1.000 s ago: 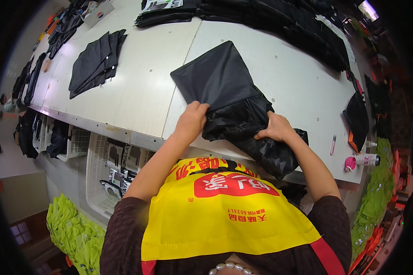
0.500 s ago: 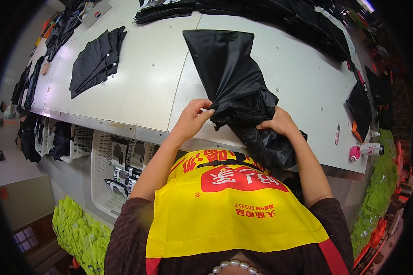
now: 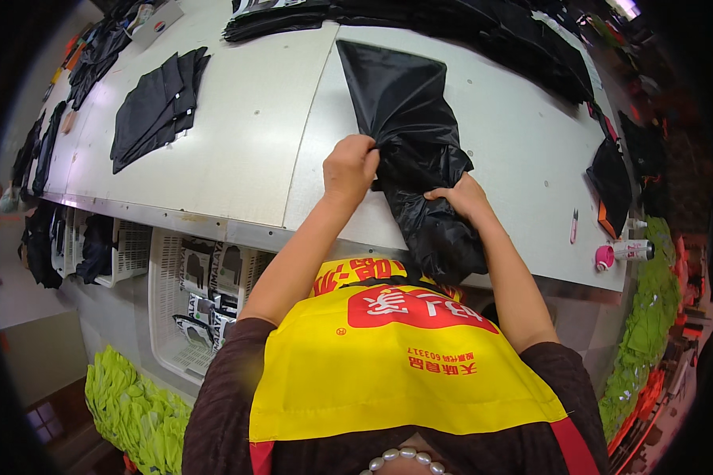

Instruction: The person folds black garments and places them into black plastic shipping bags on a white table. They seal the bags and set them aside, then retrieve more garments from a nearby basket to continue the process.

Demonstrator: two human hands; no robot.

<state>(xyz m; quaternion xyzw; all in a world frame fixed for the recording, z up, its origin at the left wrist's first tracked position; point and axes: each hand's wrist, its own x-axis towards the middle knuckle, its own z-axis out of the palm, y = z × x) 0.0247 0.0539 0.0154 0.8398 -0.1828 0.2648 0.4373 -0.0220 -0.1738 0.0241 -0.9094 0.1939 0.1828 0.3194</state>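
Observation:
A piece of thin, shiny black fabric [image 3: 408, 95] stretches over the white table, its flat end pointing away from me and its bunched end drooping over the near edge. My left hand [image 3: 351, 168] is closed on the fabric's left side, where folds fan out from the pinch. On the right side, my right hand [image 3: 461, 195] grips the gathered part with the thumb on top; its other fingers are largely hidden by the cloth. Whether this is a finished garment or a bag, I cannot tell.
Folded black pieces [image 3: 160, 107] lie at the left, and black stacks [image 3: 467, 28] line the far side. A thread snipper [image 3: 574, 226], a bottle [image 3: 632, 250] and a black-and-orange item [image 3: 610, 190] are at the right. Below the table hangs a white basket [image 3: 160, 317] of packets.
Both hands have moved away from me, carrying the fabric a little farther onto the table. The left fingers have closed more tightly, and the drooping end has shifted left.

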